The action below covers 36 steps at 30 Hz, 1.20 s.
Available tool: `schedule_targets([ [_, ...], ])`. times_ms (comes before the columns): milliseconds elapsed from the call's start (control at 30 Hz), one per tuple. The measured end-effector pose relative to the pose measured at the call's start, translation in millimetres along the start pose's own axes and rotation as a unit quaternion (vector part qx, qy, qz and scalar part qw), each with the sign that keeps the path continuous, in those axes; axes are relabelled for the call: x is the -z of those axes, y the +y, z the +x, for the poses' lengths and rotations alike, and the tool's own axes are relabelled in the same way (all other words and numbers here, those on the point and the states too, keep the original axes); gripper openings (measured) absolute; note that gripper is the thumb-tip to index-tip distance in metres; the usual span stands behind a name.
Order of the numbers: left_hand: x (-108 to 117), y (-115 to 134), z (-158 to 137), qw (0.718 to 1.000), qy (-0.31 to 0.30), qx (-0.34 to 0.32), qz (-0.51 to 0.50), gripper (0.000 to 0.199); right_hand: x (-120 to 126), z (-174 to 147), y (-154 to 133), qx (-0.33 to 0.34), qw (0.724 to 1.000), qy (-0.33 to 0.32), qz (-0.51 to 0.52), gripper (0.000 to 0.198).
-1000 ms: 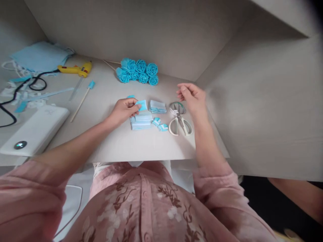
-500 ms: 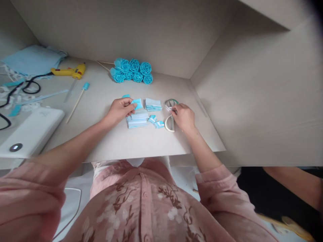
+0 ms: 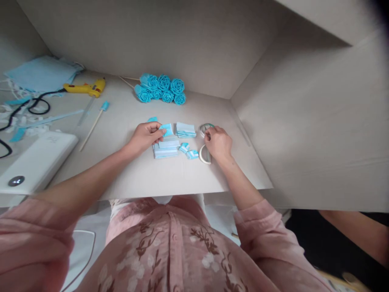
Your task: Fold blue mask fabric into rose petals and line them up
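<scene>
My left hand (image 3: pixel 148 134) pinches a light-blue fabric square (image 3: pixel 166 129) between thumb and fingers. Under and in front of it lies a stack of pale blue pieces (image 3: pixel 165 151); a second stack (image 3: pixel 186 130) sits to its right. Two small folded blue-and-white pieces (image 3: pixel 192 154) lie between the stacks and my right hand (image 3: pixel 218 141). That hand is closed, fingertips together at a round pale ring (image 3: pixel 204 129); what they grip is hidden. Just below it is a D-shaped whitish loop (image 3: pixel 204 155), partly covered by the hand.
Blue fabric roses (image 3: pixel 163 87) on sticks lie at the back. Leftward are a stick with a blue tip (image 3: pixel 95 125), a yellow glue gun (image 3: pixel 88 87) with a black cord, a white power bank (image 3: pixel 39 162), and blue masks (image 3: pixel 42 74). Side panels enclose the table; another person's arm (image 3: pixel 355 231) shows at lower right.
The whole view has shifted slightly, so things appear a little lower. My right hand has moved slightly left, covering more of the rings. My left hand keeps its hold on the square.
</scene>
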State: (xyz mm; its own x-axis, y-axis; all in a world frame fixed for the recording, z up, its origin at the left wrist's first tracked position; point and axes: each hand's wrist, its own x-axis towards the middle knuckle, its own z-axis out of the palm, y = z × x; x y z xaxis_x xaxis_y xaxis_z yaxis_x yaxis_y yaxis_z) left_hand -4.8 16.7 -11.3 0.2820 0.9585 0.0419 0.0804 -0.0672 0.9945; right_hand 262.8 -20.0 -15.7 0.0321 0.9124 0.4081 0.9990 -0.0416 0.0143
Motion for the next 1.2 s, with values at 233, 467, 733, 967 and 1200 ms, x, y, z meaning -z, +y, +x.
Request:
schedule_targets([
  [233,-1,5,-3,1.0,-0.004,0.013,-0.003,0.032,1,-1,-4,-0.01,1.0,-0.008,-0.001,0.019],
  [467,-1,5,-2,1.0,0.0,0.012,-0.013,0.036,3,15,9,-0.097,0.987,-0.06,0.109,0.016],
  [733,0,1,-1,1.0,0.0,0.009,-0.012,0.035,-9,22,32,-0.208,0.891,-0.107,0.388,0.008],
  [967,-1,1,-1,1.0,0.003,0.012,-0.007,0.031,-14,15,37,-0.204,0.863,-0.076,0.455,0.006],
  [1200,0,4,-2,1.0,0.006,0.01,-0.009,0.03,-13,9,36,-0.194,0.824,-0.053,0.529,0.014],
])
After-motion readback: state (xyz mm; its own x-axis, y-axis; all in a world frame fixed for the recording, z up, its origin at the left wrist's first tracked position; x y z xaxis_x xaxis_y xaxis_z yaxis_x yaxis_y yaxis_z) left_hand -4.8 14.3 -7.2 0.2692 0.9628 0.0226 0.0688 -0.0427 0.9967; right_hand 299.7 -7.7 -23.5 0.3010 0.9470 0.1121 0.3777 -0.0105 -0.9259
